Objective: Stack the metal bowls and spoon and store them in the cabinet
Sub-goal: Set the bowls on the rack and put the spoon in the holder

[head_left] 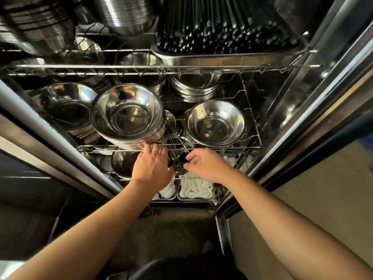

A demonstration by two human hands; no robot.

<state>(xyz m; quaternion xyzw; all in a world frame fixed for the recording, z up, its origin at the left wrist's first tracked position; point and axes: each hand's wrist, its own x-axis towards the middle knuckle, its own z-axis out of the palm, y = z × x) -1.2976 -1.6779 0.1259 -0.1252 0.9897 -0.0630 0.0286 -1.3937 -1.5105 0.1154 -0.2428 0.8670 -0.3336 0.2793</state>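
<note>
1. Head view: we are looking into an open cabinet (314, 81) with wire racks. On the middle rack (222, 146), a tall stack of metal bowls (127, 118) is sitting at the front, with a second stack of bowls (217, 123) to its right and a third (66, 106) to its left.
2. We are seeing the left hand (152, 168) resting against the base of the front stack, fingers spread on the rack's front wire.
3. The right hand (205, 164) is pinching a dark item (179, 160), thumb and forefinger together; we cannot tell whether it is the spoon.
4. Below, trays of white utensils (195, 187) are lying.
</note>
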